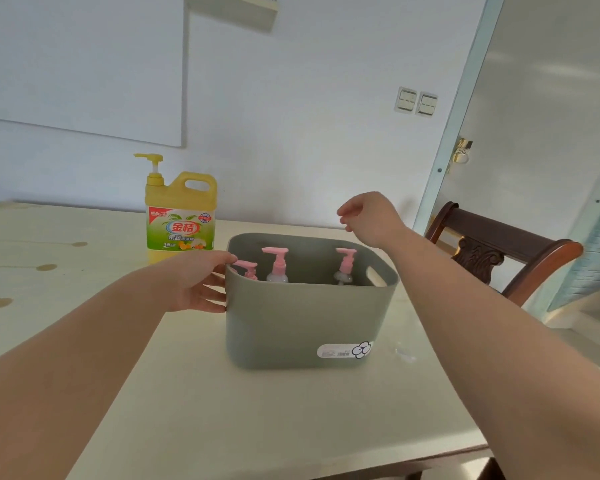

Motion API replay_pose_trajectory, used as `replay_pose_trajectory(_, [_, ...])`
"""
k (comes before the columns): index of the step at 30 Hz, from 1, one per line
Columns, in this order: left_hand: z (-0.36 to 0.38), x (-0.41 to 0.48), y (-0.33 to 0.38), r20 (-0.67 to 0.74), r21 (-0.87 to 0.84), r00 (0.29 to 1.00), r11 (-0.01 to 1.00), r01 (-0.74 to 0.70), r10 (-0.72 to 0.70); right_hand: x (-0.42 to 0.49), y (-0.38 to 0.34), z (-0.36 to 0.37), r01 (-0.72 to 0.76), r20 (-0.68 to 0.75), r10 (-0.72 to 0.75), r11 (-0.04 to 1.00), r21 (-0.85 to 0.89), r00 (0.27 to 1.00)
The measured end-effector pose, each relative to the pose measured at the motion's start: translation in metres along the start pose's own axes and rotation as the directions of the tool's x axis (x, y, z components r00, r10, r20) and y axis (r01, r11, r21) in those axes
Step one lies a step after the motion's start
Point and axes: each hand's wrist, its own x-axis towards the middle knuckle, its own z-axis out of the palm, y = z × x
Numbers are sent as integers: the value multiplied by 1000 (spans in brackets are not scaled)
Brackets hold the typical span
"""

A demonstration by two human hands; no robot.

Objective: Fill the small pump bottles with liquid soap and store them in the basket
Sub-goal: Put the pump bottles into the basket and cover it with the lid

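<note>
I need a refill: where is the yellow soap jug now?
In the head view, the yellow soap jug stands upright on the table, back left, just beyond the left hand and left of the grey basket.

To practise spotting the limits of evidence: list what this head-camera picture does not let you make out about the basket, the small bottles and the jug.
- Head view: how full the pump bottles are; the basket front wall hides their bodies.
- Head view: the print on the basket's sticker is too small to read.
- Head view: the yellow jug base is hidden behind the left hand.
</note>
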Motion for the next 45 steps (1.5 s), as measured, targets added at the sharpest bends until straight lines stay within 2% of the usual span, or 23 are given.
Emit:
replay_pose_trajectory(4, [0, 1, 0, -9, 2, 1000, 1000, -1, 1, -10, 26, -41, -89, -16, 88, 995, -49, 996])
replay_pose_trajectory(7, [0, 0, -1, -20, 0, 1000, 1000, -7, 7, -20, 45, -58, -219, 71, 228, 969, -116, 971])
replay_pose_trajectory(10, [2, -2, -1, -32, -1, 999, 1000, -13, 13, -34, 63, -61, -215, 213, 288, 926, -309, 934])
replay_pose_trajectory(13, [5, -5, 0, -43, 3, 999, 1000, -15, 15, -44, 71, -59, -196, 281, 345, 873, -447, 896])
replay_pose_trajectory(15, [6, -6, 0, -42, 7, 999, 1000, -16, 16, -45, 74, -59, -234, 262, 373, 868, -439, 890])
replay_pose_trajectory(18, [4, -7, 0, -43, 14, 999, 1000, -16, 17, -47, 78, -65, -203, 281, 360, 863, -463, 889])
replay_pose_trajectory(22, [-1, -8, -1, -33, 26, 999, 1000, -4, 5, -53, 81, -68, -233, 307, 372, 883, -406, 876])
replay_pose_trajectory(28, [1, -9, -1, -29, 18, 1000, 1000, -5, 6, -51, 83, -68, -173, 197, 302, 855, -489, 933])
replay_pose_trajectory(32, [0, -9, -1, -30, 16, 1000, 1000, -4, 5, -44, 78, -64, -160, 110, 237, 868, -471, 965])
replay_pose_trajectory(34, [0, -9, -1, -31, 18, 1000, 1000, -5, 5, -39, 73, -63, -160, 34, 194, 885, -438, 980])
replay_pose_trajectory(36, [0, -9, -2, -32, 15, 999, 1000, -4, 4, -33, 66, -61, -156, -109, 125, 925, -346, 986])
replay_pose_trajectory(38, [0, -8, -2, -29, 15, 1000, 1000, -5, 5, -28, 54, -59, -133, -279, 72, 970, -206, 958])
replay_pose_trajectory(40, [0, -8, -2, -26, 14, 1000, 1000, -6, 6, -21, 42, -56, -62, -407, -7, 986, -155, 913])
replay_pose_trajectory(45, [-3, -7, -3, -21, 13, 1000, 1000, -4, 5, -8, 17, -42, 141, -515, -186, 982, -125, 837])
